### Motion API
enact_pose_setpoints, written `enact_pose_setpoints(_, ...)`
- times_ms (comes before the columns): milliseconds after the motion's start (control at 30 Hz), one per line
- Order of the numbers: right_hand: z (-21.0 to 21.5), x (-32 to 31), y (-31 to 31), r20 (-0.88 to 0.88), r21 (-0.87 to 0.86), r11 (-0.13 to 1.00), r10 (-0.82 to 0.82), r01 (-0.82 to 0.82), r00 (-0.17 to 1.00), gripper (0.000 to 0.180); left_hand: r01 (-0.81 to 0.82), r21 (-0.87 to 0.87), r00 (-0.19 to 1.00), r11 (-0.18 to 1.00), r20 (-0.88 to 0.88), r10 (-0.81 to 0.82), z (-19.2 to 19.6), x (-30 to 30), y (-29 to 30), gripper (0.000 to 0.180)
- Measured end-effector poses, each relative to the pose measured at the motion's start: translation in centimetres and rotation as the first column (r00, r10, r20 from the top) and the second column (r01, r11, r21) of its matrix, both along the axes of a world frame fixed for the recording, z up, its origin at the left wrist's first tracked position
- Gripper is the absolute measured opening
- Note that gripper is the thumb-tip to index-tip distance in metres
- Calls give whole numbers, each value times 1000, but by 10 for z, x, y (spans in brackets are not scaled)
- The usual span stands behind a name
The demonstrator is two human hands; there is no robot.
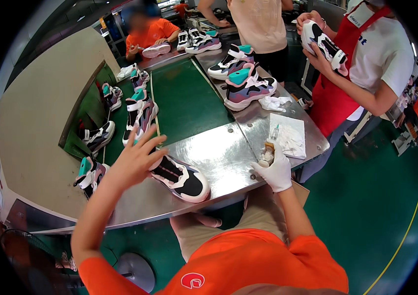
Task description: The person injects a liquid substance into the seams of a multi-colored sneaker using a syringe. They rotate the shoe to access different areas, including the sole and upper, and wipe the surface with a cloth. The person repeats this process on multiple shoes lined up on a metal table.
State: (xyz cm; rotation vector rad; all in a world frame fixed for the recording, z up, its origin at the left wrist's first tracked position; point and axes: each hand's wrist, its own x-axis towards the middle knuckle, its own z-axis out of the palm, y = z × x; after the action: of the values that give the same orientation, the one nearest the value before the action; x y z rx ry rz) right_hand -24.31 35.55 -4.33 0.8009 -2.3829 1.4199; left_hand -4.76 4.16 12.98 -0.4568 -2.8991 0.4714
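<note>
Left hand (133, 160) bare, fingers spread wide over the heel end of a shoe (193, 185); can't tell if it's touching. Shoe sits upright on the steel tabletop (204, 147), near edge, toe pointing right. Right hand (277, 171) gloved, closed around a small brown-and-clear item (267, 151), exact kind unclear. White paper (292, 132) just beyond it, with crumpled tissue. Two more shoes farther back on the metal. Green belt (184, 96) carries others, left side. Co-worker in red apron (334, 101), right, holds another shoe.

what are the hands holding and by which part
Right hand: small container, gripped around its sides. Left hand: spread beside a shoe; any hold unclear.
</note>
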Motion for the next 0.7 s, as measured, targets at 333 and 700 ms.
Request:
enact_pose_setpoints(333,51,-10,31,203,48,966,239,-254,950,84,57,161,984,985,-176,-28,-7,8,26,45)
enact_pose_setpoints(700,90,-34,38,655,167,913,180,-373,734,71,27,419,926,908,-354,136,-71,27,81,40)
